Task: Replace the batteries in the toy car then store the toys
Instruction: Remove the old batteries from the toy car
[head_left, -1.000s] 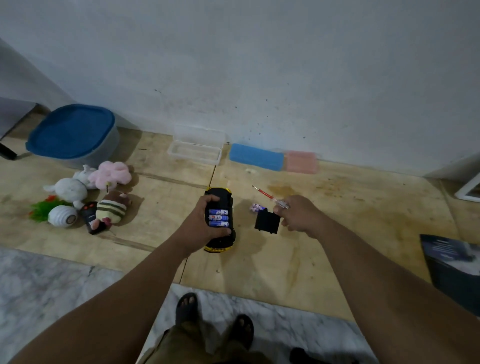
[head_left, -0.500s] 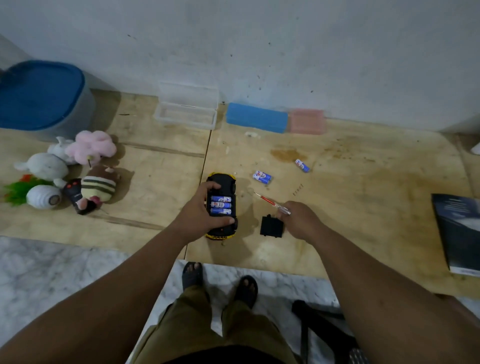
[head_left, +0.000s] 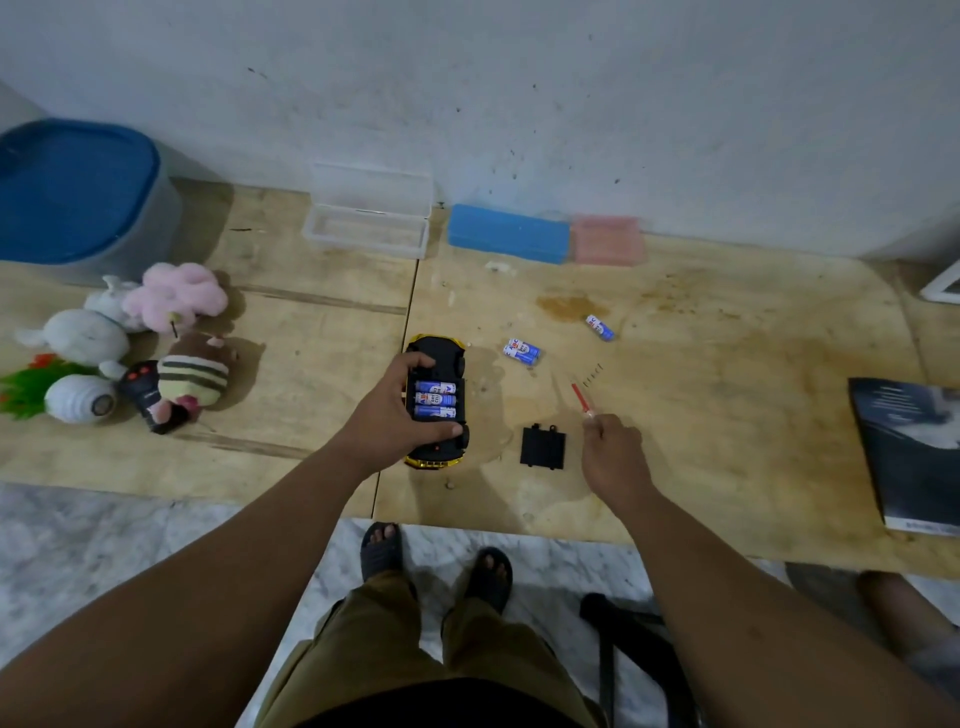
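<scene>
A yellow and black toy car (head_left: 439, 353) lies upside down on the wooden table. Its open bay shows three blue batteries (head_left: 435, 399). My left hand (head_left: 392, 415) grips the car from its left side. The black battery cover (head_left: 543, 447) lies on the table to the right of the car. My right hand (head_left: 613, 454) is just right of the cover and holds a red-handled screwdriver (head_left: 581, 399) pointing away from me. Loose batteries lie beyond: a pair (head_left: 521, 352) and a single one (head_left: 599, 328). Small screws (head_left: 592, 375) sit near the screwdriver tip.
Plush toys (head_left: 174, 296) and a black remote (head_left: 145, 392) are piled at the left. A blue-lidded bin (head_left: 72, 192) stands at the far left. A clear open case (head_left: 369, 218), a blue box (head_left: 506, 234) and a pink box (head_left: 607, 241) line the wall. A dark book (head_left: 909, 441) lies right.
My right hand has let go of the battery cover, which now lies on the table, and has shifted right with the screwdriver. The view has tilted down. My left hand stays on the car.
</scene>
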